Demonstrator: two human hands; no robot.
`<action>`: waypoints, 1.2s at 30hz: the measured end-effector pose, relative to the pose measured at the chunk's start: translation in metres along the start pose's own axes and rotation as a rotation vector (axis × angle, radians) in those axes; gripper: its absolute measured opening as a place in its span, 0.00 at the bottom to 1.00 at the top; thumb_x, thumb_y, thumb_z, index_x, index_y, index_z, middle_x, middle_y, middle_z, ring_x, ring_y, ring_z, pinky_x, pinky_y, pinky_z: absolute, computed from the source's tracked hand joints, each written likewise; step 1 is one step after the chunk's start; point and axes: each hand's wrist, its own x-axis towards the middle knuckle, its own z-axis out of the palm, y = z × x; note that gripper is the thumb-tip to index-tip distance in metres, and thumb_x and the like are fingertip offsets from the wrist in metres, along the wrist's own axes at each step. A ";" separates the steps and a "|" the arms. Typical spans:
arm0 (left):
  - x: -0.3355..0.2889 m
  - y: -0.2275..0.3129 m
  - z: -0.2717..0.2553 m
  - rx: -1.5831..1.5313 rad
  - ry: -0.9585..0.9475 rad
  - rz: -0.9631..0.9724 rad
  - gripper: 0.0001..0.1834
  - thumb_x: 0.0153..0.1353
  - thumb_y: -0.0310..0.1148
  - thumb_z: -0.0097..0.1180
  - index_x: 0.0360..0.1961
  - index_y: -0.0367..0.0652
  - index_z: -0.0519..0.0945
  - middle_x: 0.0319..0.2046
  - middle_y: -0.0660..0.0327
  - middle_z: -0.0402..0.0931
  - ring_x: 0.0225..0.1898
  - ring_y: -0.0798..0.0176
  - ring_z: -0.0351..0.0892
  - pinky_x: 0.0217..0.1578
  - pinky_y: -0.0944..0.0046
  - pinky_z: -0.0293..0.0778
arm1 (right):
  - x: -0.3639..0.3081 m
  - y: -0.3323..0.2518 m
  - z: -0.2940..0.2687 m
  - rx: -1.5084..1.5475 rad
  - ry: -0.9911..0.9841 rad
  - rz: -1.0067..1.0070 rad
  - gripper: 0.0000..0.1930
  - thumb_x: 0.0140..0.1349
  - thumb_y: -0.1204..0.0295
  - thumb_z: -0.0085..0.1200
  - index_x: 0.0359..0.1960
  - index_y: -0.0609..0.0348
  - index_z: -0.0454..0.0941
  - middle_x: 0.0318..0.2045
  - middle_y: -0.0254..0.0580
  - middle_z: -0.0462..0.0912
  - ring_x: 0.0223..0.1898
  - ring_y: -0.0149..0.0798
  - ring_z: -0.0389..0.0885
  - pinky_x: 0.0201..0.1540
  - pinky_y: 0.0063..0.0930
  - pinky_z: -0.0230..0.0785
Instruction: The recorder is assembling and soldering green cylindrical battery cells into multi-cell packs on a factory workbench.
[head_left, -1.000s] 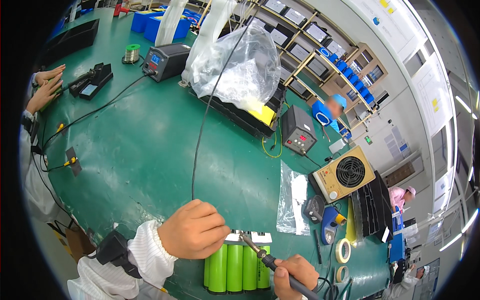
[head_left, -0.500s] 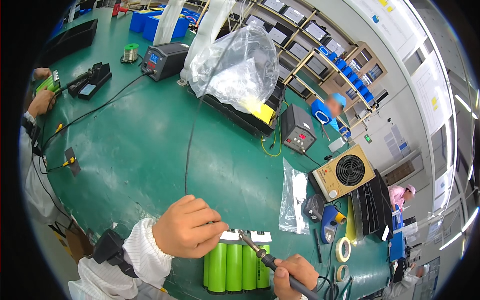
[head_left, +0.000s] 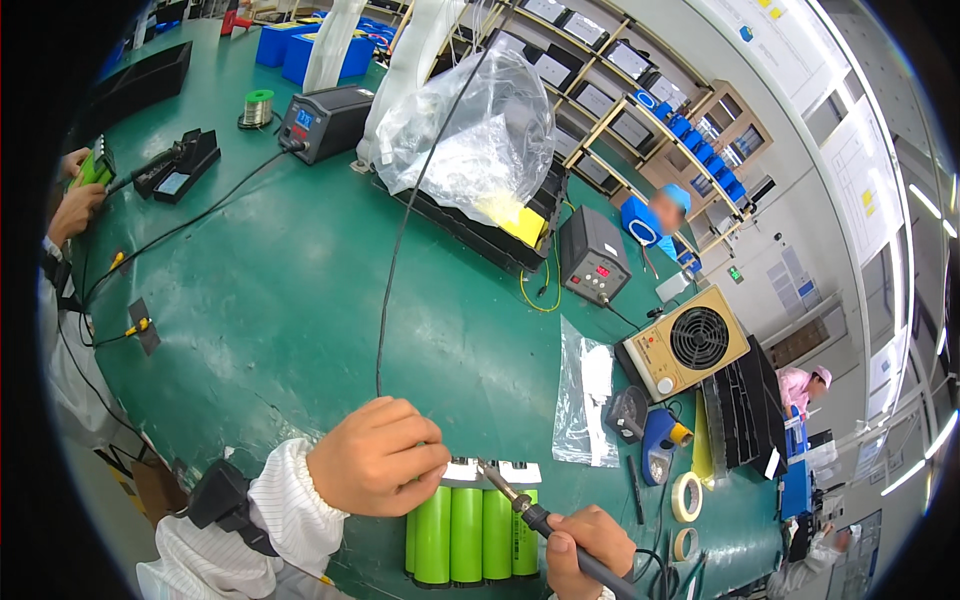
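A battery pack of green cylindrical cells (head_left: 466,535) lies at the table's near edge, with a white strip (head_left: 520,474) along its far end. My right hand (head_left: 588,552) grips a soldering iron (head_left: 540,519), its metal tip on or just over that strip. Beside the tip, the fingers of my left hand (head_left: 380,458) are pinched together at the strip's left part. A thin dark wire (head_left: 393,285) runs from above down to this hand and seems held in it; the fingers hide its end.
Right of the pack are tape rolls (head_left: 686,497), a blue iron holder (head_left: 658,448), a clear bag (head_left: 587,405) and a beige fan (head_left: 690,342). Farther off stand a soldering station (head_left: 594,258) and a plastic-covered black tray (head_left: 470,225). A co-worker's hands (head_left: 78,205) hold a green pack at left.
The upper part of the dark wire has swung to the right. Both my hands stay almost where they were. At left the co-worker's hands and green pack have shifted slightly.
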 end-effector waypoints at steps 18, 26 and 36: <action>0.001 0.003 0.005 -0.006 -0.067 0.020 0.09 0.45 0.23 0.66 0.29 0.41 0.81 0.30 0.63 0.75 0.30 0.62 0.73 0.30 0.64 0.68 | 0.002 -0.002 0.002 -0.010 0.022 -0.022 0.07 0.58 0.73 0.62 0.28 0.65 0.81 0.19 0.43 0.78 0.17 0.37 0.73 0.22 0.29 0.65; 0.005 0.005 -0.009 0.044 0.067 -0.017 0.10 0.44 0.21 0.65 0.31 0.41 0.82 0.29 0.62 0.76 0.29 0.60 0.73 0.29 0.63 0.69 | 0.003 -0.003 0.003 0.004 0.023 -0.031 0.07 0.59 0.72 0.63 0.28 0.65 0.81 0.18 0.42 0.77 0.16 0.36 0.71 0.20 0.29 0.63; 0.012 -0.009 -0.021 0.159 0.299 -0.119 0.09 0.44 0.19 0.61 0.29 0.41 0.81 0.28 0.59 0.76 0.27 0.57 0.72 0.28 0.62 0.69 | 0.001 -0.001 0.002 0.014 0.064 0.007 0.10 0.59 0.68 0.63 0.30 0.64 0.81 0.19 0.44 0.77 0.18 0.40 0.73 0.22 0.31 0.64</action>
